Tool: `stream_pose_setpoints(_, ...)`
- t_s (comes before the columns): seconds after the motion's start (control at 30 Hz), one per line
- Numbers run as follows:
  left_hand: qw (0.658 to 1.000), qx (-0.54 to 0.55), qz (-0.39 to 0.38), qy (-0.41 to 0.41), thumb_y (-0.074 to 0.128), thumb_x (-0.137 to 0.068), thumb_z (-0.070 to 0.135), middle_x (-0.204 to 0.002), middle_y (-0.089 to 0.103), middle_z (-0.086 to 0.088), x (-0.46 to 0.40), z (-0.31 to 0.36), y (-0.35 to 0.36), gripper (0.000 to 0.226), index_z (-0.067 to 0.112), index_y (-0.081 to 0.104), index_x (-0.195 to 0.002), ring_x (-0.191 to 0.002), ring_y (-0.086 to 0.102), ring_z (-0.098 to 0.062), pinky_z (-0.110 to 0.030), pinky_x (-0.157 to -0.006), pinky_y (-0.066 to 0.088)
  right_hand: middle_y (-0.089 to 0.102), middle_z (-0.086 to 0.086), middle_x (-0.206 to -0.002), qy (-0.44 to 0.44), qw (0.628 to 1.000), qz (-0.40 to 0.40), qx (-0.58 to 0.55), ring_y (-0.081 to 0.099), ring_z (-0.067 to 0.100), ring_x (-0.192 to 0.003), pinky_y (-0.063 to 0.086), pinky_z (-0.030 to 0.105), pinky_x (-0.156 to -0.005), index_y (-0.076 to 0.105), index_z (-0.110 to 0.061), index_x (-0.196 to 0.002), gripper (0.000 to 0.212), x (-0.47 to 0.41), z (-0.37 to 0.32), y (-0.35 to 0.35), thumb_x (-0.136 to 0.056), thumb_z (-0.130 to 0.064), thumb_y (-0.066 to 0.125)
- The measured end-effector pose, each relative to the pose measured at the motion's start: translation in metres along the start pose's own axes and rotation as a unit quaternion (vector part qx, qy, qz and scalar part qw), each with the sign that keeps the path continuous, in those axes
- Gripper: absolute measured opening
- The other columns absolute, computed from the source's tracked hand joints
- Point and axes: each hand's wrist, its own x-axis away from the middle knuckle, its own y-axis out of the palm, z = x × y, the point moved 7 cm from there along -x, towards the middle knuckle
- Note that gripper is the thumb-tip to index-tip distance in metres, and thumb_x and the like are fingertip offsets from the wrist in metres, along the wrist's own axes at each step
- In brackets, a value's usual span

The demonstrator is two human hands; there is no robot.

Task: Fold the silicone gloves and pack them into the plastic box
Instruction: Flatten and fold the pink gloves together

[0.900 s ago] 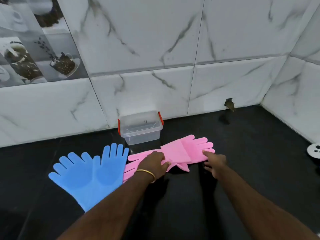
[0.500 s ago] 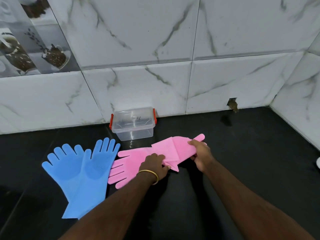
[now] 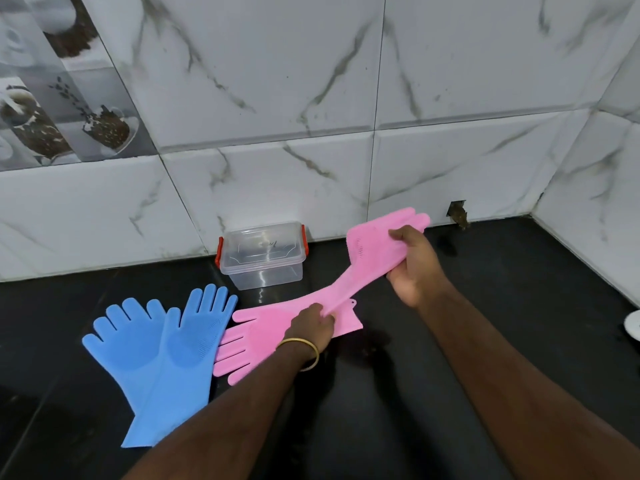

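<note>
Two pink silicone gloves overlap on the black counter. One pink glove [image 3: 372, 249] is lifted off the counter, its palm end gripped by my right hand [image 3: 414, 268], bristle side showing. My left hand [image 3: 311, 325] pinches that glove's cuff end, over the second pink glove [image 3: 252, 337], which lies flat with fingers pointing left. Two blue gloves [image 3: 162, 355] lie flat side by side at the left. The clear plastic box [image 3: 262, 254] with red latches stands lidded against the wall, behind the gloves.
White marble wall tiles [image 3: 450, 168] rise behind the black counter [image 3: 398, 393] and at its right. A small hole [image 3: 458, 213] sits in the wall base at right. A white round object [image 3: 633, 325] shows at the right edge.
My right hand has lifted one pink glove up and to the right off the counter, unfolding it. My left hand stayed, holding the cuff end down.
</note>
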Motion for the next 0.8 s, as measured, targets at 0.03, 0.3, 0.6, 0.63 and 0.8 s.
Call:
stream_pose_setpoints(0.03,0.996,0.093,0.010,-0.010,0.038,-0.099,0.035,-0.135,0.055,-0.011,0.003,0.002,-0.005,0.037,0.015,0.053,-0.126,-0.118,0.053,-0.029,-0.033,-0.098,0.039,0.071,0.012,-0.106,0.001,1.000,-0.014,0.000,0.068,0.024,-0.097,0.057,0.039,-0.078,0.058,-0.008,-0.115,0.026,0.007,0.000,0.010,-0.089,-0.008,0.056)
stream_pose_setpoints(0.3,0.633,0.729,-0.224,-0.137,0.033,-0.081,0.042,-0.135,0.052,-0.025,0.041,-0.018,-0.008,0.063,0.006,0.046,-0.132,-0.116,0.057,-0.046,-0.044,-0.086,0.049,0.071,0.014,-0.107,0.008,0.995,-0.092,-0.032,0.069,0.026,-0.094,0.059,0.035,-0.068,0.055,-0.006,-0.126,0.038,0.060,0.021,0.089,-0.088,-0.009,0.058)
stream_pose_setpoints(0.6,0.651,0.712,-0.222,-0.139,0.082,-0.064,0.008,-0.094,0.072,-0.021,0.063,-0.096,-0.065,0.063,-0.005,0.058,-0.121,-0.080,0.072,-0.028,-0.038,-0.066,0.062,0.071,0.012,-0.107,-0.024,0.994,-0.098,-0.046,0.070,0.024,-0.096,0.053,0.039,-0.093,0.062,-0.006,-0.115,0.031,0.100,0.044,0.097,-0.085,-0.009,0.055)
stream_pose_setpoints(0.63,0.677,0.688,-0.224,-0.134,0.081,-0.064,0.005,-0.097,0.072,-0.020,0.065,-0.105,-0.069,0.062,-0.004,0.059,-0.120,-0.083,0.072,-0.028,-0.038,-0.069,0.062,0.072,0.011,-0.104,-0.026,0.995,-0.088,-0.039,0.071,0.024,-0.094,0.053,0.039,-0.092,0.064,-0.007,-0.111,0.028,0.104,0.049,0.088,-0.085,-0.009,0.053)
stream_pose_setpoints(0.8,0.809,0.524,-0.241,-0.115,0.074,-0.079,0.001,-0.119,0.068,-0.014,0.071,-0.132,-0.069,0.044,0.010,0.060,-0.120,-0.110,0.064,-0.033,-0.050,-0.092,0.054,0.072,0.014,-0.103,-0.035,0.997,0.003,0.068,0.071,0.025,-0.097,0.058,0.039,-0.078,0.067,-0.007,-0.110,0.032,0.120,0.081,0.021,-0.086,-0.010,0.045)
